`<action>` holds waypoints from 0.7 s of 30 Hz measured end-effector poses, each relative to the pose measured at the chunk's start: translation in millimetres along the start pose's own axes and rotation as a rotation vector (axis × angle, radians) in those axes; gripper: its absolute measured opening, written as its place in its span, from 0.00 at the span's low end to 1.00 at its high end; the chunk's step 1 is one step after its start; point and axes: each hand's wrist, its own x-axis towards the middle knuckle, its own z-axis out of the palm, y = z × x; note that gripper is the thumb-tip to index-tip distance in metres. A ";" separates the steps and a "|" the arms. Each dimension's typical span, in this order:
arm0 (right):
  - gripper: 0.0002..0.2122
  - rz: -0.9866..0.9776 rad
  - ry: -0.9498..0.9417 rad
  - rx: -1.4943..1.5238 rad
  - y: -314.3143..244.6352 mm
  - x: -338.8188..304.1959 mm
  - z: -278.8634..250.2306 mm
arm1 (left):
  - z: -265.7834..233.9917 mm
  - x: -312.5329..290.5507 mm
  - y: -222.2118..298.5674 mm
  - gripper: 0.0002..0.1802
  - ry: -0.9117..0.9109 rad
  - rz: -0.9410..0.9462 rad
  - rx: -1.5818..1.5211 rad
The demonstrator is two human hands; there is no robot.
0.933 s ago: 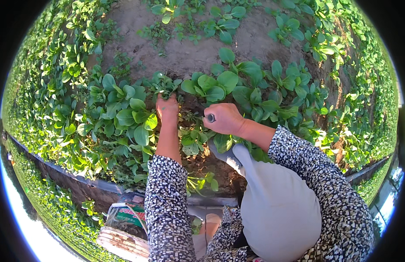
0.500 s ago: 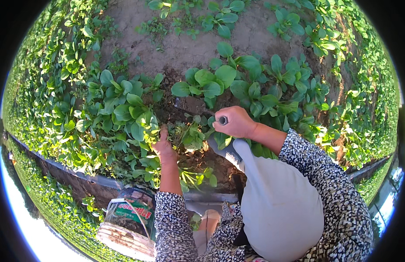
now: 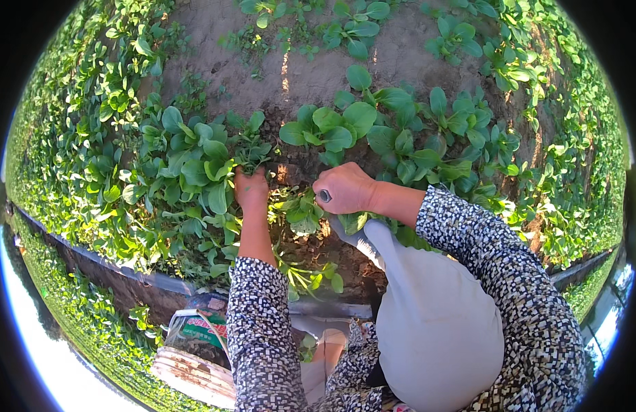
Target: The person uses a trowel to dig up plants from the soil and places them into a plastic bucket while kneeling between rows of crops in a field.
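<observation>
My left hand (image 3: 251, 189) is closed around the base of a small narrow-leaved weed (image 3: 252, 152), its fingertips partly lost among the leaves. Just left of it grows a broad-leaved green plant (image 3: 194, 161). My right hand (image 3: 347, 189) is wrapped round a hand tool, whose round grey handle end (image 3: 324, 196) shows at the fist; the rest of the tool is hidden or too unclear to tell. Beyond my right fist stands another leafy green (image 3: 329, 127). Between my wrists, low leaves (image 3: 301, 213) rise from the soil.
Dense leafy rows border both sides, with bare soil (image 3: 311, 72) ahead. A whitish bucket (image 3: 194, 374) with a dark, green-and-red printed bag (image 3: 204, 329) stands at lower left. A pale grey rounded cloth shape (image 3: 438, 323) fills the lower right. A dark bed edge (image 3: 129, 275) curves at left.
My left hand has moved forward from the low leaves and closed on the weed. My right hand, still round the tool handle, has shifted left.
</observation>
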 end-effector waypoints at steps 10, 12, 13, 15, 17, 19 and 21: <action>0.06 -0.197 -0.103 -0.260 0.3 9.3 -19.8 | -12.0 -3.0 -3.8 0.28 -0.038 -0.058 -0.164; 0.06 -0.143 -0.035 -0.172 1.0 -3.6 -14.3 | -3.3 -8.9 -6.7 0.31 0.123 -0.142 -0.517; 0.06 -0.056 -0.007 -0.106 8.1 -15.4 -12.9 | -4.4 -14.6 3.8 0.29 0.049 -0.284 -0.589; 0.07 0.069 0.053 0.056 11.2 -37.4 -14.7 | -7.7 -17.7 3.7 0.22 -0.077 -0.315 -1.042; 0.07 0.152 0.050 0.136 14.2 -54.1 -18.7 | -11.9 -22.7 26.5 0.19 -0.139 -0.337 -1.051; 0.08 0.190 0.050 0.191 12.0 -57.1 -22.3 | -7.9 -13.1 26.5 0.19 -0.172 -0.057 -0.846; 0.08 0.215 0.082 0.209 11.8 -57.1 -22.1 | -5.5 -2.6 39.5 0.20 -0.218 0.180 -0.445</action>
